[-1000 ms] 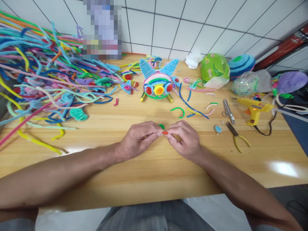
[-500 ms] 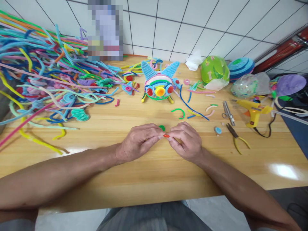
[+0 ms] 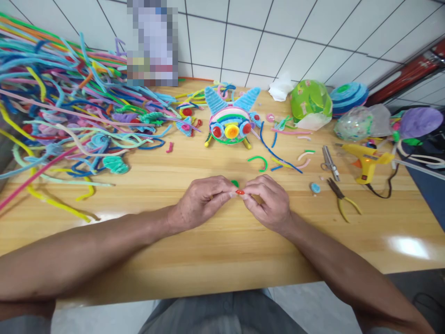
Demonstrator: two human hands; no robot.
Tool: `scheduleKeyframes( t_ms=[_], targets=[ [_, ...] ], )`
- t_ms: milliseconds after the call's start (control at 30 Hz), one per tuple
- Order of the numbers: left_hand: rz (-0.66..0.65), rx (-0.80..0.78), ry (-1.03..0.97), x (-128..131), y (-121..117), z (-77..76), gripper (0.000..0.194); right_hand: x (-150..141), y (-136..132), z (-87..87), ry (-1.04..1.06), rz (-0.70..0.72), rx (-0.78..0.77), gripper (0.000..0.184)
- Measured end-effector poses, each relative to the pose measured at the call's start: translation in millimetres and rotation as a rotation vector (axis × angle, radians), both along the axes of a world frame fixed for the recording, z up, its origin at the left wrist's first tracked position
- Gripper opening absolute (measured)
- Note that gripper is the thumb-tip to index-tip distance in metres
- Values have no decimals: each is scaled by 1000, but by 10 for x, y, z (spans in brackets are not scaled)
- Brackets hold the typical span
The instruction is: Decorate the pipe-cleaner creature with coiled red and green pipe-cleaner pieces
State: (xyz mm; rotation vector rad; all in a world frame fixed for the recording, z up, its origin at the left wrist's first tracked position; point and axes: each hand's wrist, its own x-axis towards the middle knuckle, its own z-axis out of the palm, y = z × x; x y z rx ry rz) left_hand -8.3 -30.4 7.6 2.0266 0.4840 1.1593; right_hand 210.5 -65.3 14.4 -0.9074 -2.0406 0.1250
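A small red piece of pipe cleaner [image 3: 239, 192] is pinched between the fingertips of both hands, just above the table. My left hand [image 3: 206, 199] closes on its left end with thumb and forefinger. On the other end, my right hand [image 3: 267, 202] is closed the same way. Just behind the fingertips a small green coil [image 3: 235, 183] shows, partly hidden by my left hand. Farther back stands a striped figure made of pipe cleaners [image 3: 231, 125], with blue pointed ears, red round eyes and a yellow nose.
A big heap of coloured pipe cleaners [image 3: 76, 111] covers the table's left side. To the right lie pliers [image 3: 340, 199], scissors [image 3: 329, 163], a yellow glue gun [image 3: 368, 160] and a small blue coil [image 3: 315, 188]. Behind them is a green package [image 3: 310, 102]. A tiled wall [image 3: 278, 37] bounds the back.
Both hands have shifted very slightly away from me with the red piece between them. Their pinch is kept, and the rest of the table looks the same.
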Motion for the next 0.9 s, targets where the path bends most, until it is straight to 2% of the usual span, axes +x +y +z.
scheduleKeyframes(
  t_ms=[267, 900],
  targets=[
    [11, -55, 23, 6, 8, 34, 11, -7, 8, -5, 2, -16, -24, 16],
    [7, -162, 25, 10, 15, 4, 10, -13, 15, -9, 11, -22, -86, 11]
  ],
)
